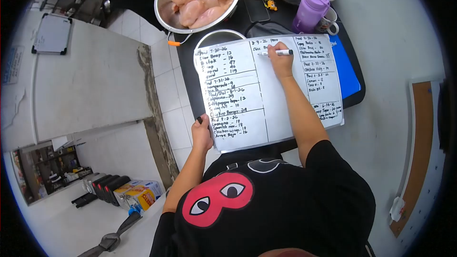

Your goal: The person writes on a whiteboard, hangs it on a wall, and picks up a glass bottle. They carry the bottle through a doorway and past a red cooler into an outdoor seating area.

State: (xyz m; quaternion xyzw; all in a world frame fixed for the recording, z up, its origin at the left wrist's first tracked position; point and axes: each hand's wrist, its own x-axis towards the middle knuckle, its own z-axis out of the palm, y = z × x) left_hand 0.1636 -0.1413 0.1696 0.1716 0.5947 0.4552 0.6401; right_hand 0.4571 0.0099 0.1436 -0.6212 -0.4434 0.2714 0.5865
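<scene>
Your right hand (281,61) pinches the marker (284,52) crosswise, tip leftward at the whiteboard's (281,109) upper middle; your left hand (202,134) clasps a black object (199,120) beside its left edge.

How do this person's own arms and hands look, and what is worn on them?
The bare left hand and bare right hand show no glove or watch. The forearms are uncovered; plain black fabric sleeves end around the elbows.

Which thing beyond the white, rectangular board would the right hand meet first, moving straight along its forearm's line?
Probably the black, curved, pouch-like item, just past the board; depth is unclear.
</scene>
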